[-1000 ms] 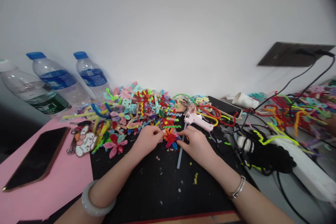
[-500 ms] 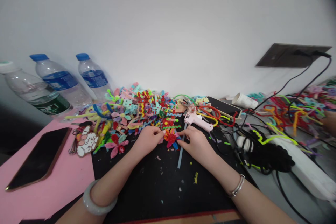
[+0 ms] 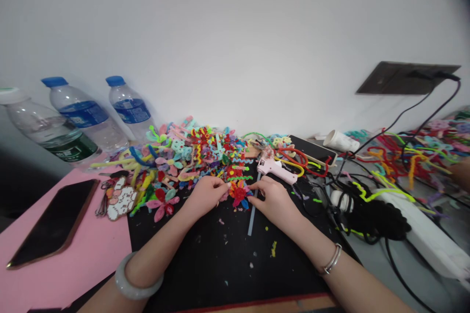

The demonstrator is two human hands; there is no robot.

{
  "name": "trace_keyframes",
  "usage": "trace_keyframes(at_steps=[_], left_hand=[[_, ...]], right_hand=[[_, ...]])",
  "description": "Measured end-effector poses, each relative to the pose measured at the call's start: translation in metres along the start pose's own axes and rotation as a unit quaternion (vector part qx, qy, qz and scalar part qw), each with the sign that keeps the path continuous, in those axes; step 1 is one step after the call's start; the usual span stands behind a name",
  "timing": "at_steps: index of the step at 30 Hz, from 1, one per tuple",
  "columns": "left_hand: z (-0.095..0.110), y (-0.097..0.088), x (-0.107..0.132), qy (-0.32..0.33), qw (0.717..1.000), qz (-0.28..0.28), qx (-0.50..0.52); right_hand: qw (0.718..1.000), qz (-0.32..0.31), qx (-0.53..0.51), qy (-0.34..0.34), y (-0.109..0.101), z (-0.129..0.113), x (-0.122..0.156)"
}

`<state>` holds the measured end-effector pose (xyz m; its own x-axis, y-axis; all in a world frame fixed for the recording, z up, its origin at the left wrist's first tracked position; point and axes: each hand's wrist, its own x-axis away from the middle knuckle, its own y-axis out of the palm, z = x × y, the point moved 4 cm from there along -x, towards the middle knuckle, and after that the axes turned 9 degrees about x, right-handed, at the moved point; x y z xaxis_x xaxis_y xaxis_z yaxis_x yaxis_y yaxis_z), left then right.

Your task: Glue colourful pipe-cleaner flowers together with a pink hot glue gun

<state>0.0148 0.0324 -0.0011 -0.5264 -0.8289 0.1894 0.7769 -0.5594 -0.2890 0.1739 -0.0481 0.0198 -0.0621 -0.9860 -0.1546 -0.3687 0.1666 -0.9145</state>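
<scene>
A small red, orange and blue pipe-cleaner flower (image 3: pixel 239 192) lies on a black mat (image 3: pixel 227 249). My left hand (image 3: pixel 205 194) pinches its left side with closed fingers. My right hand (image 3: pixel 273 199) pinches its right side, fingers curled. A clear glue stick (image 3: pixel 251 217) lies on the mat under my right hand. A pink glue gun (image 3: pixel 276 168) rests just behind my right hand. A big heap of coloured pipe-cleaner shapes (image 3: pixel 191 154) lies behind both hands.
Three water bottles (image 3: pixel 84 117) stand at the back left. A dark phone (image 3: pixel 51 222) lies on pink paper (image 3: pixel 73 264). A white power strip (image 3: pixel 422 234), black cables and more pipe cleaners (image 3: pixel 411 156) fill the right side. A paper cup (image 3: pixel 340 140) lies tipped over.
</scene>
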Motion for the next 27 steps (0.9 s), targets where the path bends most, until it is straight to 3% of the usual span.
trace_keyframes(at_steps=[27], left_hand=[[-0.0012, 0.001, -0.0007, -0.009, 1.0, 0.0, -0.005]], right_hand=[[1.0, -0.008, -0.022, 0.014, 0.0023, 0.0019, -0.0017]])
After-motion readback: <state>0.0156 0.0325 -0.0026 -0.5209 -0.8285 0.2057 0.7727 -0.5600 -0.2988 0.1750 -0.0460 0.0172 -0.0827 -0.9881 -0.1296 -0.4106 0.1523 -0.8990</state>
